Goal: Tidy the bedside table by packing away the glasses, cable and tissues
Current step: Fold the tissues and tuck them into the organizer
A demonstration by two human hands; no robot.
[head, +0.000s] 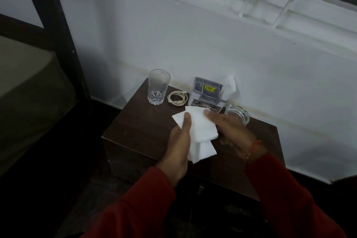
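Observation:
Over the dark wooden bedside table [135, 131] I hold a folded white tissue [201, 131] with both hands. My left hand [178, 147] grips its left side, thumb on top. My right hand [229, 131] pinches its upper right edge. A tall clear drinking glass [158, 90] stands upright at the table's back left. Right of the glass lies a coiled cream cable [177, 98]. A grey plastic organiser [207, 92] stands against the wall with another white tissue [229, 87] sticking out of its right side.
A low clear glass dish [237, 115] sits at the back right, just behind my right hand. The white wall [193, 35] runs along the table's back. A bed [23, 83] and a dark post [52, 15] are at left.

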